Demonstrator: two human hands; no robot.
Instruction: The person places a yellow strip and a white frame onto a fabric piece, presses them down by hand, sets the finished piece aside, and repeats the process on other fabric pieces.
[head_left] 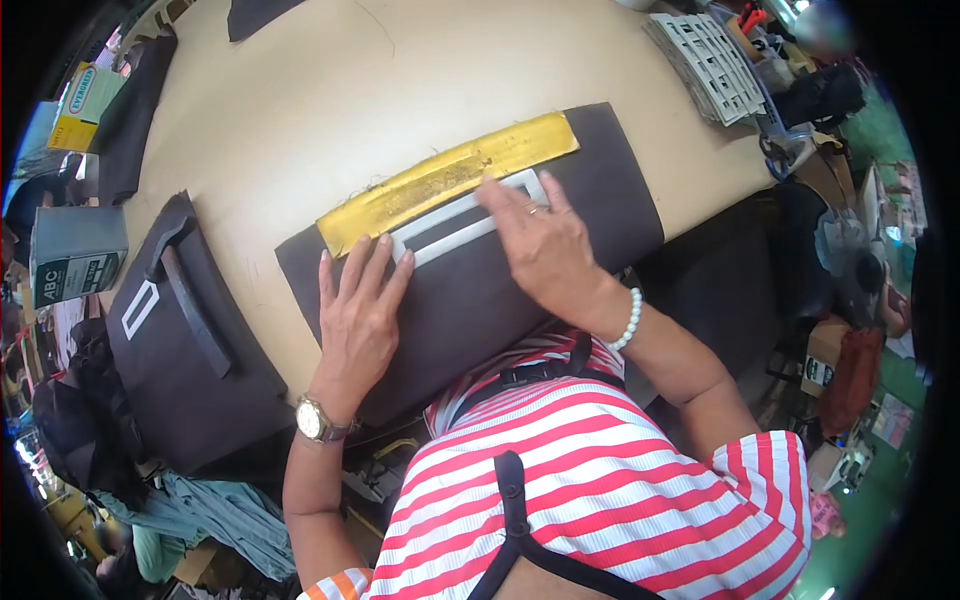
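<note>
A dark sheet lies at the near edge of the table, in front of me. On it sits a long white rectangular frame, its middle showing dark. A yellow strip with brown stains and loose threads runs along the frame's far side. My left hand rests with spread fingers at the frame's left end, fingertips near the yellow strip. Over the frame's right part is my right hand, its fingers apart and touching the frame; they are slightly blurred.
To the left, a hammer lies on another dark sheet bearing a smaller white frame. An ABC box and an Evergreen box stand at the left edge. Stacked white cut-out pieces and scissors are at the right.
</note>
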